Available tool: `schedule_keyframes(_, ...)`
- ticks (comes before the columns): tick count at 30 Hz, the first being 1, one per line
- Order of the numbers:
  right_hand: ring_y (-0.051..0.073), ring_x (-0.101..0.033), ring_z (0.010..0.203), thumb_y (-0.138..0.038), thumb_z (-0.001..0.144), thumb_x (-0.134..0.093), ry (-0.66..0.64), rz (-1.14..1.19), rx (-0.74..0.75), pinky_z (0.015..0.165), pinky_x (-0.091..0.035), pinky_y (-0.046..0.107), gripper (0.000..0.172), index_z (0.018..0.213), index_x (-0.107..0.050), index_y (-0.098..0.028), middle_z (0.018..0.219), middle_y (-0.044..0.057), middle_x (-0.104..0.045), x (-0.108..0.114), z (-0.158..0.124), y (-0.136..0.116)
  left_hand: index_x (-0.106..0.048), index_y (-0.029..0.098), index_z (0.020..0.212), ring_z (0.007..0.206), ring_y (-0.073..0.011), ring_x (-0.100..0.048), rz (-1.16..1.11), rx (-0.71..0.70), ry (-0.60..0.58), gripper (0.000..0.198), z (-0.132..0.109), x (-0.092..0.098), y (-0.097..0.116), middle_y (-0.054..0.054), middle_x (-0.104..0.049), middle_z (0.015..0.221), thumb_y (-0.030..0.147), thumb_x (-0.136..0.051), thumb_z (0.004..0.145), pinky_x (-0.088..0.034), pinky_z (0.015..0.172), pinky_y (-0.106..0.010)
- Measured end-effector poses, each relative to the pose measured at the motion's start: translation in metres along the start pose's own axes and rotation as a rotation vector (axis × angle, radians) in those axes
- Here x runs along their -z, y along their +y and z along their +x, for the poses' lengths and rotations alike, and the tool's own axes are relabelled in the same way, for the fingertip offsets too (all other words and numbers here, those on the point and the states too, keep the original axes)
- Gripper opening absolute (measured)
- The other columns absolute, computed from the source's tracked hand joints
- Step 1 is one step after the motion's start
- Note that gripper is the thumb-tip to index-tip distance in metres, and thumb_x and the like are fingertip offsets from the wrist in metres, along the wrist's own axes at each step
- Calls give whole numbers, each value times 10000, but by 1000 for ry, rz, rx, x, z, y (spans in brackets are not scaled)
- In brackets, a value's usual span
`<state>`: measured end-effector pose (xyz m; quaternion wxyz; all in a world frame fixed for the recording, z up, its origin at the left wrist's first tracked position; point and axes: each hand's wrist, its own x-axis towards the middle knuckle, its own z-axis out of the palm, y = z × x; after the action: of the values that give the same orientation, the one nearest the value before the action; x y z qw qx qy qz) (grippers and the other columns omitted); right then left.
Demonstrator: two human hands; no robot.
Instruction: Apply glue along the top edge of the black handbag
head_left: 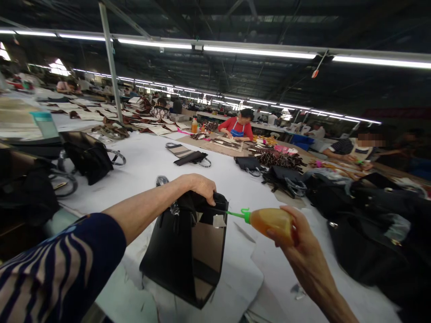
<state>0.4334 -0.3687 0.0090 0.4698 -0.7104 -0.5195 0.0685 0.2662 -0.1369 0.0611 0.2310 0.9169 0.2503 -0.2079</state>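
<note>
Bottle (266, 221) sideways in right fingers (296, 219)

From your head, the camera is looking forward and down over your nearby left hand (199, 185) and right hand (298, 235), facing across the white surface (144, 157).

bag (168, 255) on tabletop (138, 157), front centre, bottle (271, 222) right of it, bag heap (363, 242) far right, second bag (188, 155) behind, strip pile (279, 159) behind right, cup (45, 125) behind left
</note>
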Motion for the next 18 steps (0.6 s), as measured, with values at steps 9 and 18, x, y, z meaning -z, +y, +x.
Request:
schedule_keyframes(9,218,-572,758,-479,783,-576,-35,-29,-14,603,-486,299,514,1206,-423,-230,994,62,-576,3,-5,-1,-676,138,968,715,-190,-617,10,-7,7,387,0,-2,1,-49,-705,864,370,-601,668,-482,652,-263)
schedule_keyframes(18,209,-571,701,-511,761,-583,-16,-18,-62,566,-466,290,511,1169,-453,-232,887,36,-593,3,-15,-8,-671,130,977,722,-192,-614,16,-8,10,394,-4,-3,5,-57,-702,892,371,-595,675,-476,637,-259)
